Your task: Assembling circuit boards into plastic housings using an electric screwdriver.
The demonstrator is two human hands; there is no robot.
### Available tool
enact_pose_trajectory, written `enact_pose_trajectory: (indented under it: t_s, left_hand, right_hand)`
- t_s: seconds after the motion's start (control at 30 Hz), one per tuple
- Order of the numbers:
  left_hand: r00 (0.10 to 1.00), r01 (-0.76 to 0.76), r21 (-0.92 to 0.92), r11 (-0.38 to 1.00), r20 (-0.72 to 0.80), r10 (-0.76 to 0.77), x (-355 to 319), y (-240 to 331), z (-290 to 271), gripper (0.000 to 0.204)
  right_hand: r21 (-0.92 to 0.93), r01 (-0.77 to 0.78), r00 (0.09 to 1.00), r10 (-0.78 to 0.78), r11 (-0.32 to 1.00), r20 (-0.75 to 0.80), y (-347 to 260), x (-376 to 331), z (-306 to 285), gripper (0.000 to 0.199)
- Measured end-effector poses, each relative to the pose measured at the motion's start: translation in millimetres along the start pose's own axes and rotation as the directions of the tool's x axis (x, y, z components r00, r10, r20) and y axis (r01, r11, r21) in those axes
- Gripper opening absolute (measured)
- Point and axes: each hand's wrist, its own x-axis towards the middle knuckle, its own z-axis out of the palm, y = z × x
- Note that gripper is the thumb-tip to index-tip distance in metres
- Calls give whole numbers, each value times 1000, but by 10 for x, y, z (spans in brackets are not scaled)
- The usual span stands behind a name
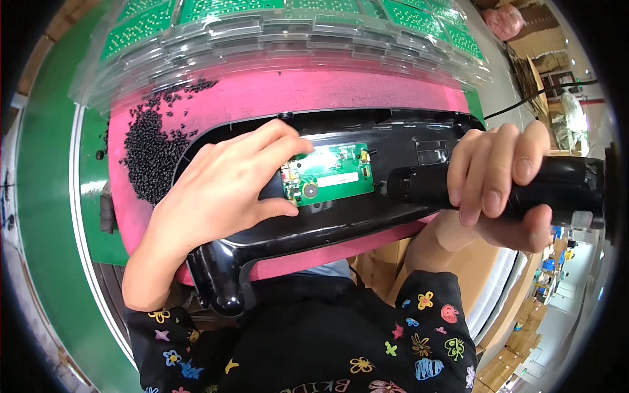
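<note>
A green circuit board [337, 177] lies inside a long black plastic housing [327, 226], set hollow side up. My left hand [226, 177] is over the housing's left part, its fingertips at the board's upper left corner and the thumb at the lower left, holding the board between them. My right hand [498, 177] is wrapped around a black electric screwdriver [419, 183], held nearly level, its narrow end pointing left at the board's right edge. Whether the bit touches a screw there cannot be made out. The housing's handle-like arm [223, 275] sticks out toward me.
A pile of small black screws [154, 154] is spread on the pink mat [262, 92], left of the housing. Stacked clear plastic trays [288, 46] with green boards line the far side. A black cable [544, 90] runs at the right. Cardboard [380, 262] shows below the table edge.
</note>
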Motion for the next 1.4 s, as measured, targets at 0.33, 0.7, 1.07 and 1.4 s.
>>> enact_pose_trajectory:
  t_s: [0.33, 0.7, 1.07, 1.4]
  left_hand:
    - [995, 56, -12, 998, 82, -55, 34, 28, -28, 63]
    - [997, 42, 5, 999, 70, -43, -5, 62, -42, 60]
    - [992, -89, -133, 987, -104, 75, 16, 94, -84, 46]
    - [978, 25, 409, 912, -198, 63, -8, -117, -157, 26]
  right_hand:
    - [-58, -139, 986, 133, 989, -96, 69, -12, 15, 39]
    - [73, -157, 953, 131, 985, 271, 224, 67, -60, 43]
    - [83, -147, 975, 130, 986, 182, 245, 52, -44, 45]
    - [385, -93, 640, 351, 918, -684, 297, 126, -170, 31]
